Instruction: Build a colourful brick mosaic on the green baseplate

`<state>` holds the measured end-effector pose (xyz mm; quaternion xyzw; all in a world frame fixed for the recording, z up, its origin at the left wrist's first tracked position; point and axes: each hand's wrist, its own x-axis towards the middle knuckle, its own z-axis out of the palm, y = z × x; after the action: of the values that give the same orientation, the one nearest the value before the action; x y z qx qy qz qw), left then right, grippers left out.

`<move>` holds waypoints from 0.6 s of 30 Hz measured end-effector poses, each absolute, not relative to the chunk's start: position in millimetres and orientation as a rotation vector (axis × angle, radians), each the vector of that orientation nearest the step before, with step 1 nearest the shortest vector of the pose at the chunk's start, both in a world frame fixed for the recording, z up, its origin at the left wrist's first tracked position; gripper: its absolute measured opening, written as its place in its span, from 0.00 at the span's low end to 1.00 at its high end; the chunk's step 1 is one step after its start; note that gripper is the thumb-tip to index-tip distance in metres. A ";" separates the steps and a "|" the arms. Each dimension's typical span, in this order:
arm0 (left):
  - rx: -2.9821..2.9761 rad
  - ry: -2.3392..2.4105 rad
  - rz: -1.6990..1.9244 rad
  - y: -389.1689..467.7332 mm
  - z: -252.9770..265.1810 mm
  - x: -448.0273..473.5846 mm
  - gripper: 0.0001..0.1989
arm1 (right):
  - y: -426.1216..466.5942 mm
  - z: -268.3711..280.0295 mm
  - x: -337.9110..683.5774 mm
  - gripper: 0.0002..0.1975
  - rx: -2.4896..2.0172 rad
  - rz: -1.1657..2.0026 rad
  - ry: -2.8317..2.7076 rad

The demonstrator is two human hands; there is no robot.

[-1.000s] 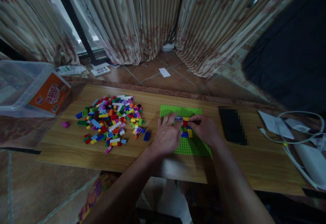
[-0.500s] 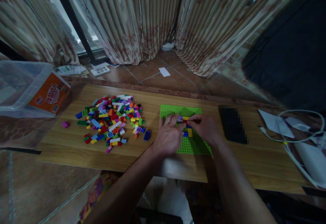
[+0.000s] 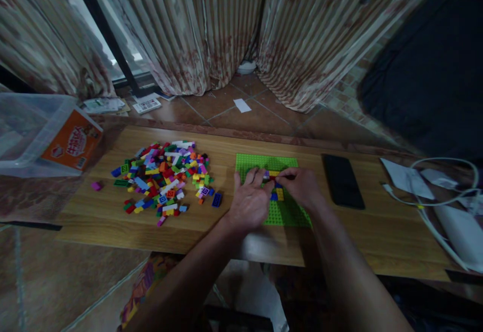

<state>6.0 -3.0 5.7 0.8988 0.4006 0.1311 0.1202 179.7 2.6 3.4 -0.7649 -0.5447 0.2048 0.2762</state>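
On the table lies a green studded baseplate (image 3: 290, 216) with a small cluster of toy bricks near its middle. Yellow bricks (image 3: 279, 193), a blue brick (image 3: 274, 196) and a purple brick (image 3: 266, 174) show between my hands. My left hand (image 3: 249, 202) rests palm down over the left half of the plate, fingers spread, its thumb beside the bricks. From the right, the thumb and index finger of my right hand (image 3: 300, 186) are pinched at a dark red brick (image 3: 272, 178) in the cluster. Both hands hide part of the build.
A pile of mixed toy bricks (image 3: 154, 183) spreads over the left of the table, a dark blue brick (image 3: 217, 199) at its near edge. Right of the baseplate lies a black phone (image 3: 343, 181), then white cables (image 3: 426, 206). A clear plastic bin (image 3: 33, 166) stands far left.
The view has shifted slightly. Both hands keep nearly the same places on the baseplate, and the right fingers stay pinched at the red brick.
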 end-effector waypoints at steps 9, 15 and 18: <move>2.620 1.196 0.404 -3.1 4.0 7.1 0.19 | 3.2 3.4 175.7 0.05 -2.051 0.574 -1.396; 2.450 1.166 0.659 4.1 -0.5 -0.4 0.16 | 0.7 0.3 181.5 0.07 -1.949 0.623 -1.347; 2.294 1.169 0.883 17.1 2.8 -9.2 0.15 | 1.8 0.2 185.1 0.09 -1.929 0.605 -1.236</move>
<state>-9.2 17.1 2.8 0.8243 0.4201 0.3172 0.2085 185.1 1.8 0.2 -0.7542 -0.4832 0.2366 0.3765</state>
